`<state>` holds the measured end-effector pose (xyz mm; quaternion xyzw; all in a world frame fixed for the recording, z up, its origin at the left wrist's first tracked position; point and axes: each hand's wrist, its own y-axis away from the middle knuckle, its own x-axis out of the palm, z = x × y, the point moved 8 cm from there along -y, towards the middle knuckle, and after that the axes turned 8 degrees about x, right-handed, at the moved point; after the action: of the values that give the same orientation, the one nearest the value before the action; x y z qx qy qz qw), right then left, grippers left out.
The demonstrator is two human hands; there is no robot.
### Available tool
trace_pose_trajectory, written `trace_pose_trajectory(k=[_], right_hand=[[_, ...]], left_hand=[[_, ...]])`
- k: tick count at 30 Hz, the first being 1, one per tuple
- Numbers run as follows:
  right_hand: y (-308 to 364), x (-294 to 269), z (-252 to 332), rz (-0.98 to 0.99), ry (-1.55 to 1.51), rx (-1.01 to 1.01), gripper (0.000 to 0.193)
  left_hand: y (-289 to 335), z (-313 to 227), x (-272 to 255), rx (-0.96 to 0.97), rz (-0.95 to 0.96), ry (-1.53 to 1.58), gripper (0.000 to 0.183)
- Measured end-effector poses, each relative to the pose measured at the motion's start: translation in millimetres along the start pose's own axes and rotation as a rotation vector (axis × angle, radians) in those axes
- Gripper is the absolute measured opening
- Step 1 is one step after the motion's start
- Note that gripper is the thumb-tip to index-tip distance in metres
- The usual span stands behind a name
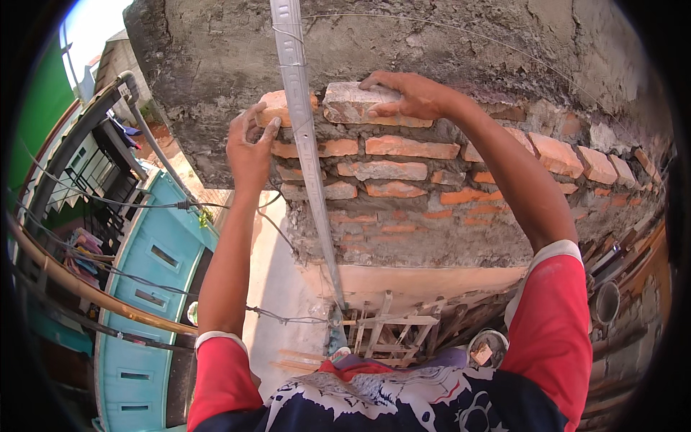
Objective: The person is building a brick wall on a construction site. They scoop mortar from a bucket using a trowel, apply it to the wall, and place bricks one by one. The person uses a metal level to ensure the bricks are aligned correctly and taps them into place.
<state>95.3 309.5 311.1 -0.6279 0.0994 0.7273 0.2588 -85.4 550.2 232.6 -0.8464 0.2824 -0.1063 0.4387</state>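
Observation:
My right hand (414,97) grips a dusty orange-grey brick (349,106) on the top course of a brick wall (403,169), its thumb on the front face and its fingers over the top. Past a slim gap to the left sits a shorter orange brick (277,109). My left hand (248,147) is curled at the outer end of that brick, thumb and fingertips against it. A perforated metal channel (306,137) stands upright in front of the wall and hides part of the shorter brick.
Thin wire (461,32) runs along the rough cement surface behind. More bricks (556,155) line the course to the right. Below are a wooden ladder-like frame (392,331) and a bucket (489,349) holding a brick piece. Cables (144,205) and a bamboo pole (137,313) cross at left, beside a turquoise wall (155,252).

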Motion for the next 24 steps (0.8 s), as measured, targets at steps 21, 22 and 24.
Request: trace_pose_trajectory(k=[21, 22, 24], right_hand=[[-1.3, -2.8, 5.3, 0.111, -0.036, 0.077, 0.066], [-1.1, -1.8, 5.7, 0.12, -0.039, 0.083, 0.066], [-3.3, -1.1, 7.3, 0.133, -0.04, 0.089, 0.066]], left_hand=[[-0.3, -13.1, -3.8, 0.082, -0.021, -0.098, 0.05], [-0.1, -11.3, -3.4, 0.07, -0.021, -0.104, 0.05], [0.3, -8.3, -3.9, 0.052, -0.025, -0.116, 0.05]])
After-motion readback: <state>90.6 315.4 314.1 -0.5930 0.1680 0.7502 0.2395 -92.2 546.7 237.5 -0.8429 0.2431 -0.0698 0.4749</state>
